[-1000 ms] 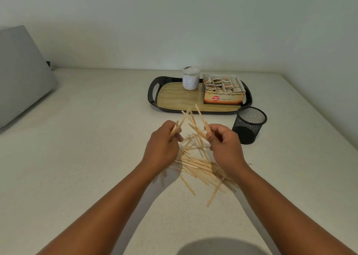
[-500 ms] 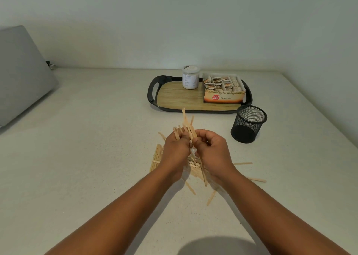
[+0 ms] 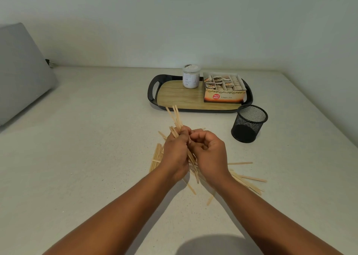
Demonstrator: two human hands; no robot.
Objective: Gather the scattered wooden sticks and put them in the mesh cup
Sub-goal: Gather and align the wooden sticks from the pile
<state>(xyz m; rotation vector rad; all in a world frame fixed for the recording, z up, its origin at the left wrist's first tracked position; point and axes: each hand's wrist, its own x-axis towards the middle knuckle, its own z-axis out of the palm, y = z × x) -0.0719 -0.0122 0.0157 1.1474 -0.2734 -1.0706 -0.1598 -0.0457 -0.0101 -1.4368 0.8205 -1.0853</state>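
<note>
Fingers of the left hand curl round a bundle of wooden sticks; more lie scattered on the desk beneath. Right hand curls beside, seemingly empty. Mesh cup stands upright at right.
</note>
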